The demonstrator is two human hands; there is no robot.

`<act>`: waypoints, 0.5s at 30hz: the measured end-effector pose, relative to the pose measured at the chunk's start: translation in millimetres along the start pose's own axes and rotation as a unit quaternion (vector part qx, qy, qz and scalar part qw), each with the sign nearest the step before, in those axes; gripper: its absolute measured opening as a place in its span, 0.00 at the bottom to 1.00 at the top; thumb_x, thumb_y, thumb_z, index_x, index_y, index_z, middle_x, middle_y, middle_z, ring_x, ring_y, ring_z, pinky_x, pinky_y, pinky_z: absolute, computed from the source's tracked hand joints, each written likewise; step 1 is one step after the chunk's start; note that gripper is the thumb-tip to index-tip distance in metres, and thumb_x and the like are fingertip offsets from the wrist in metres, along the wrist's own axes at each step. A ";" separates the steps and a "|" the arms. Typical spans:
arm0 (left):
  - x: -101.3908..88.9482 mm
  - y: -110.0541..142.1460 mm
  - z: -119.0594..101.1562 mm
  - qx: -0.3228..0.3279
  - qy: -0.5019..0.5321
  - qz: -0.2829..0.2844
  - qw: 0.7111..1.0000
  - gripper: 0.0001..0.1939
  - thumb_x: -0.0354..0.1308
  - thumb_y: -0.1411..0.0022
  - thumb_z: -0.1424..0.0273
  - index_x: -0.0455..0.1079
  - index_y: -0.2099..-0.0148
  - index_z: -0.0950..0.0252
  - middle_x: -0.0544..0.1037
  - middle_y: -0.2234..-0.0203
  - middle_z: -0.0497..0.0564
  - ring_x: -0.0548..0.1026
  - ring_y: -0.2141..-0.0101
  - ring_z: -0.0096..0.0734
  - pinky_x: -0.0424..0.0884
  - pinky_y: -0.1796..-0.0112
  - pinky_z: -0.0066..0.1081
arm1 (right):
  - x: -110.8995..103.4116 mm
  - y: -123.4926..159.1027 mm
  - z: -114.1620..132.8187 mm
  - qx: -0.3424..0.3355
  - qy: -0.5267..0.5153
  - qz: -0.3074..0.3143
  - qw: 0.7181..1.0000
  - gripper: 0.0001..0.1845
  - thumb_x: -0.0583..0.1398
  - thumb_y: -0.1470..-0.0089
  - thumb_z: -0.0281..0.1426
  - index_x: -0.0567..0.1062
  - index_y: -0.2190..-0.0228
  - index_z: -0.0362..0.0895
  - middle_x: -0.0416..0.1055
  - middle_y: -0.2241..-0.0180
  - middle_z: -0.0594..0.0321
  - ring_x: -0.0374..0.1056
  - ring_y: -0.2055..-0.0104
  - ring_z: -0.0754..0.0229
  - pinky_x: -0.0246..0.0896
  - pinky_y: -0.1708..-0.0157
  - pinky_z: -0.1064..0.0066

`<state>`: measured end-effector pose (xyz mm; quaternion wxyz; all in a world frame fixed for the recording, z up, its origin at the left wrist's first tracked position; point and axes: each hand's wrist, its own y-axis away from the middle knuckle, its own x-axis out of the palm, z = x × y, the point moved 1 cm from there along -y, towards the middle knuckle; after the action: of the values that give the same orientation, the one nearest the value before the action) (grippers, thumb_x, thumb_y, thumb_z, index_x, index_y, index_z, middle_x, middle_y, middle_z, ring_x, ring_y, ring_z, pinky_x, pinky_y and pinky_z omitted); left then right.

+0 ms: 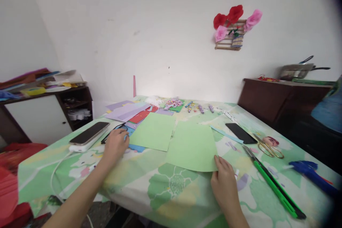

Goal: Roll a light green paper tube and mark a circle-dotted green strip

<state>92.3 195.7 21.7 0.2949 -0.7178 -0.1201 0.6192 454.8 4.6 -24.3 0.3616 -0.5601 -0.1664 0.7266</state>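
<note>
My right hand (224, 180) pinches the lower right corner of a light green paper sheet (193, 146), thumb on top. Another light green sheet (152, 131) lies just left of it, their edges nearly touching. My left hand (117, 144) is curled down at the left edge of the blue paper (137, 147), beside a thin black-framed object (107, 137) that it partly covers. Whatever is under those fingers is hidden. A light blue paper strip (227, 134) lies to the right of the nearer green sheet.
At right are a black phone (241, 133), gold-handled scissors (269, 148), a green utility knife (278, 187) with its blade showing, and a blue glue gun (312, 174). A phone (89, 133) rests on a white corded block at left. Purple sheets (127, 111) and paper scraps (173, 104) lie farther back.
</note>
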 end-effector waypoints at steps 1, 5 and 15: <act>-5.1 -0.4 13.2 -0.001 -0.027 0.015 1.000 0.15 0.46 0.44 0.69 0.73 0.60 0.66 0.74 0.58 0.58 0.69 0.55 0.44 0.60 0.50 0.36 | 0.1 0.3 0.0 -0.001 -0.002 0.003 1.000 0.25 0.46 0.53 0.19 0.71 0.55 0.29 0.69 0.56 0.44 0.61 0.50 0.48 0.59 0.50 0.56; -14.3 -8.6 61.6 -0.062 -0.099 0.112 0.987 0.17 0.45 0.45 0.73 0.70 0.57 0.72 0.73 0.59 0.66 0.71 0.58 0.51 0.65 0.57 0.42 | 0.2 1.1 -2.5 -0.004 -0.007 0.013 1.000 0.25 0.46 0.52 0.20 0.71 0.55 0.29 0.69 0.56 0.44 0.61 0.51 0.48 0.59 0.49 0.55; -7.1 -19.8 71.1 -0.119 -0.132 0.172 0.969 0.11 0.45 0.44 0.72 0.69 0.67 0.67 0.74 0.68 0.65 0.75 0.68 0.51 0.68 0.71 0.39 | -0.9 4.2 -6.8 0.003 -0.016 0.004 1.000 0.27 0.46 0.56 0.19 0.70 0.54 0.32 0.65 0.49 0.45 0.58 0.47 0.46 0.58 0.49 0.51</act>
<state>26.4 227.2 34.6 0.0775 -0.6699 -0.1052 0.7309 459.8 0.0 -28.5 0.3571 -0.5484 -0.1676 0.7373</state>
